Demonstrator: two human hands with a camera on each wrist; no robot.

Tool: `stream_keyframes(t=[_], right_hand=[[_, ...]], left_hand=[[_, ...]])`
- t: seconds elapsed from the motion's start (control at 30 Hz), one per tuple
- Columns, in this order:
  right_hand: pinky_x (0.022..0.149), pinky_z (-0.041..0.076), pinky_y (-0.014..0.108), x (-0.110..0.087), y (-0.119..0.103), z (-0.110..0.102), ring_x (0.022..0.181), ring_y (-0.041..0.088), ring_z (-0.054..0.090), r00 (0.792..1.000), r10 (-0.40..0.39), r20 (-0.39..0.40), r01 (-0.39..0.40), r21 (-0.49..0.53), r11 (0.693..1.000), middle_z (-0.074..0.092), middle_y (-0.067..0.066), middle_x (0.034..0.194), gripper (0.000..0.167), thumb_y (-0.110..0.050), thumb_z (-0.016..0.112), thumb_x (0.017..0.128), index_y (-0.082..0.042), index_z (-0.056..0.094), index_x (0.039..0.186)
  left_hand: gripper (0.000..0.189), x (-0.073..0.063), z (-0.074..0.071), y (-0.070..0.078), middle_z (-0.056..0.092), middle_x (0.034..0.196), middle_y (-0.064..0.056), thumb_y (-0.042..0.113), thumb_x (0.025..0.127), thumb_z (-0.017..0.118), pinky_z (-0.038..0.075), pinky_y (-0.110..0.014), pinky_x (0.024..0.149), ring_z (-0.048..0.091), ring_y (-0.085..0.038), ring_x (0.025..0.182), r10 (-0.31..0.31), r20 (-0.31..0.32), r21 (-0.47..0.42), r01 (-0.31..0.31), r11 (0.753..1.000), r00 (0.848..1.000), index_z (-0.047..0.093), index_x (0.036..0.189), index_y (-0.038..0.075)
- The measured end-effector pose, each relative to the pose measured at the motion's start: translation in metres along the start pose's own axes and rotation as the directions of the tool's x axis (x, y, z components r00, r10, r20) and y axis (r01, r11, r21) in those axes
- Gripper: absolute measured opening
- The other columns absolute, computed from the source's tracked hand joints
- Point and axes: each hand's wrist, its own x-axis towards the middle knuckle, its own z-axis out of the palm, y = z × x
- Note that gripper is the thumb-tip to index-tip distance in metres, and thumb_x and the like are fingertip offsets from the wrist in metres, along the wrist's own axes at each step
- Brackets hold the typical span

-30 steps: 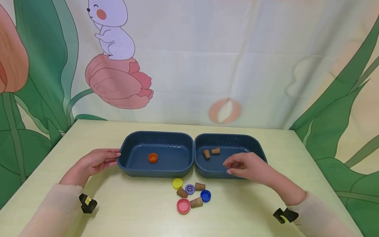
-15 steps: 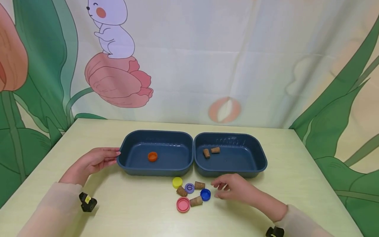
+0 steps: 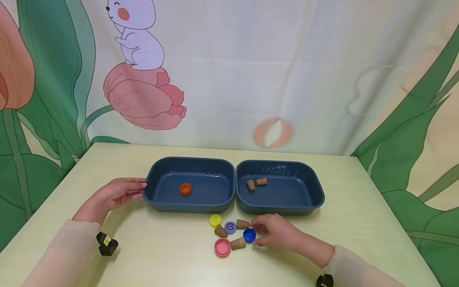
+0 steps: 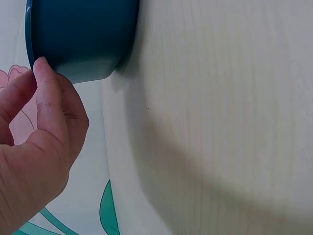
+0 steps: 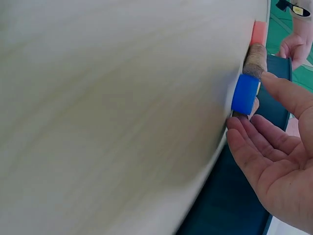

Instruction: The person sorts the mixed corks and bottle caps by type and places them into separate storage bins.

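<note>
Pale wood-grain table, with two navy trays beyond the right fingers. Three corks and four bottle caps lie beside those fingertips.

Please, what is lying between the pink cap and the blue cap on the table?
A cork lies between the pink cap and the blue cap; the head view shows it, and the right wrist view too.

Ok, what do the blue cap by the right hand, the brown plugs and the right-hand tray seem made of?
Blue cap: probably smooth plastic, given its even, saturated colour.
Brown plugs: likely matt natural cork, from their speckled, grainy surface.
Right-hand tray: smooth, slightly shiny, with highlights inside; plastic or coated metal, can't tell.
</note>
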Motion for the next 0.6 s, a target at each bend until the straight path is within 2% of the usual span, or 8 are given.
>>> stream_keyframes(t=[0.2, 0.6], right_hand=[[0.077, 0.057, 0.02, 0.0023, -0.0014, 0.0016, 0.086, 0.013, 0.067, 1.0, 0.002, -0.007, -0.002, -0.013, 1.0, 0.075, 0.006, 0.096, 0.038, -0.016, 0.087, 0.08, 0.0, 0.072, 0.111], [0.075, 0.055, 0.019, 0.0044, -0.0004, 0.0035, 0.082, 0.007, 0.061, 0.999, -0.034, -0.012, 0.034, -0.041, 0.999, 0.074, 0.004, 0.093, 0.031, -0.012, 0.086, 0.08, -0.001, 0.074, 0.106]], left_hand=[[0.022, 0.0007, -0.0008, 0.0006, 0.077, 0.087, 0.008, 0.008, 0.103, 0.059, 0.063, -0.018, 0.077, 0.076, -0.004, 0.077, -0.001, 0.011, -0.01, 0.001, 1.0, 1.0, 0.073, 0.093, 0.023], [0.017, -0.0013, 0.0003, 0.0019, 0.077, 0.087, 0.008, 0.008, 0.102, 0.059, 0.063, -0.019, 0.078, 0.075, -0.004, 0.077, -0.004, -0.005, 0.011, 0.004, 1.0, 1.0, 0.073, 0.101, 0.018]])
